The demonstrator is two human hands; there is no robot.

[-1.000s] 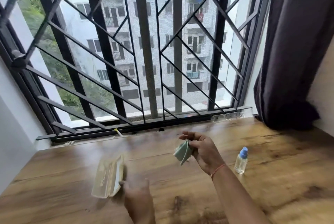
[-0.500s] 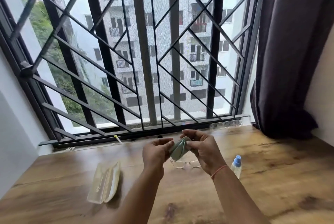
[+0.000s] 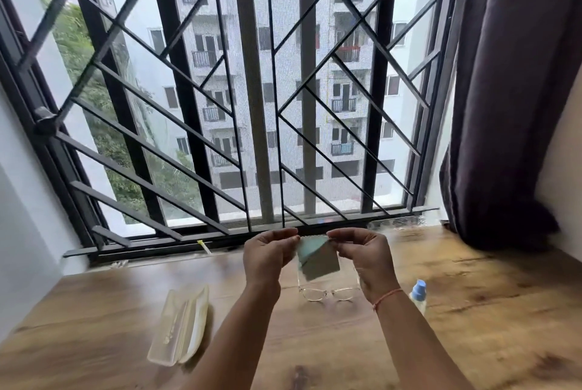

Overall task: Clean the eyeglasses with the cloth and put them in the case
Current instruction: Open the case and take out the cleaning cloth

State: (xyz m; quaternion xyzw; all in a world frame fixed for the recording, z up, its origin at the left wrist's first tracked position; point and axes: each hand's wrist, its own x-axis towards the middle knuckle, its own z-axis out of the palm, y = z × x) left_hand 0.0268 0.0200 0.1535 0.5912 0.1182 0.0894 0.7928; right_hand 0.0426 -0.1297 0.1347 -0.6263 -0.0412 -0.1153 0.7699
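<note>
A small pale green cloth [image 3: 318,259] hangs partly unfolded in the air between my hands. My left hand [image 3: 267,257] pinches its top left corner and my right hand [image 3: 362,255] pinches its top right corner. Below the cloth, clear-framed eyeglasses [image 3: 329,290] rest on the wooden table [image 3: 472,311], arms pointing away from me; the cloth and my right wrist hide part of them. A translucent cream case [image 3: 181,326] lies open on the table to the left of my left forearm.
A small spray bottle with a blue cap [image 3: 418,295] stands just right of my right wrist. A barred window [image 3: 252,106] runs along the table's far edge. A dark curtain [image 3: 504,106] hangs at the far right.
My left hand came up from near the case to join the right hand on the cloth. The cloth went from a folded wad to partly spread. The view tilted, bringing the eyeglasses into sight.
</note>
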